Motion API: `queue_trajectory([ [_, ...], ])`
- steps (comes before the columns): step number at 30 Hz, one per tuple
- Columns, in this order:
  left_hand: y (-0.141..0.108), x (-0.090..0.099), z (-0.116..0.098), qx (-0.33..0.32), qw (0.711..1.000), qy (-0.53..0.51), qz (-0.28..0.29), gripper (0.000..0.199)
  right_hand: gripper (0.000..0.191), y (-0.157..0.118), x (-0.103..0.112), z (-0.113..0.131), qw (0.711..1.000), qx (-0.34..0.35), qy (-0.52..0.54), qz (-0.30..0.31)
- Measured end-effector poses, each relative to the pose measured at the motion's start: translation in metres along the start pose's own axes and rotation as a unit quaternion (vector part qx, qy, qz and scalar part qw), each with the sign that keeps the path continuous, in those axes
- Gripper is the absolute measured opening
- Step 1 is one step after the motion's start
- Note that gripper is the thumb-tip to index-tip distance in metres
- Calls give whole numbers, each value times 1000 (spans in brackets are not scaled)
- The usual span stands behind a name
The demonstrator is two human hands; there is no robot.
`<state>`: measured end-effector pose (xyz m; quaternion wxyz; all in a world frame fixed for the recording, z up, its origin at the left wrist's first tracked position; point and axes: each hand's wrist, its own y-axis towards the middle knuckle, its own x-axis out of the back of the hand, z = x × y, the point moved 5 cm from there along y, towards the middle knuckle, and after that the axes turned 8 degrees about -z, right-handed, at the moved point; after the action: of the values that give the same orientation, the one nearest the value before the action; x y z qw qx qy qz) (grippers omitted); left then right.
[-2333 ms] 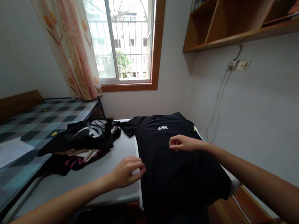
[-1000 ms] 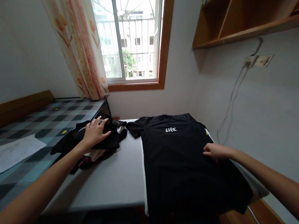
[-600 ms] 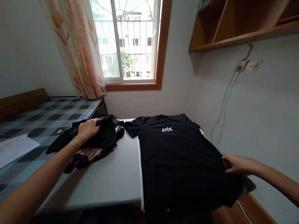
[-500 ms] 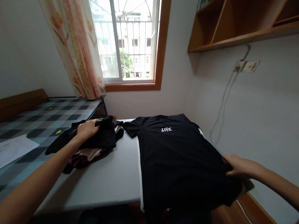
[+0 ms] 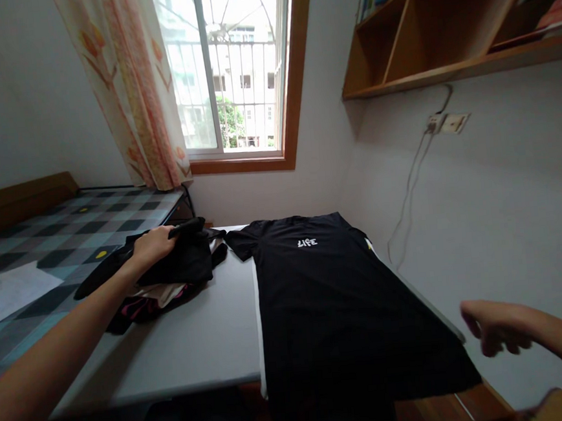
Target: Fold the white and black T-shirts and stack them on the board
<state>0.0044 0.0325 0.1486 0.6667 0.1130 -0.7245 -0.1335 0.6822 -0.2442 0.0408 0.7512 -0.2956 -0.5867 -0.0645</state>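
Below a far window point(image 5: 242, 84), a person works at a white table point(image 5: 218, 339), where a black T-shirt point(image 5: 327, 304) with white lettering lies spread flat along the right side, its hem reaching past the near edge. At left, the left hand point(image 5: 152, 246) appears to grip a dark garment point(image 5: 185, 263) on top of a heap of clothes point(image 5: 154, 301). At right, the right hand point(image 5: 499, 326), blurred, fingers loosely curled and seemingly holding nothing, hangs apart from the shirt's near right corner. The work looks to be between laying out one shirt and taking up another; the next move probably calls for lifting the gripped cloth cleanly off the heap.
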Motion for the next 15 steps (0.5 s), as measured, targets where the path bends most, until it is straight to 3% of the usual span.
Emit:
queue_trajectory([
  [3, 7, 21, 0, 31, 998, -12, -54, 48, 22, 4, 22, 14, 999, 32, 29, 14],
  [6, 17, 56, -10, 59, 986, -61, -143, 46, 14, 9, 45, 63, 990, 128, 53, -13],
  [9, 25, 99, -36, 52, 952, -159, -255, 37, 29, 8, 63, 134, 967, 240, 75, -24],
  [11, 26, 125, -63, 9, 920, -243, -306, 32, 41, 2, 68, 191, 939, 326, 112, -7],
  [13, 21, 144, -95, -35, 887, -327, -325, 29, 55, -7, 70, 249, 906, 381, 184, 5],
  [15, 11, 154, -129, -86, 856, -407, -308, 28, 77, -15, 64, 305, 865, 412, 283, 44],
])
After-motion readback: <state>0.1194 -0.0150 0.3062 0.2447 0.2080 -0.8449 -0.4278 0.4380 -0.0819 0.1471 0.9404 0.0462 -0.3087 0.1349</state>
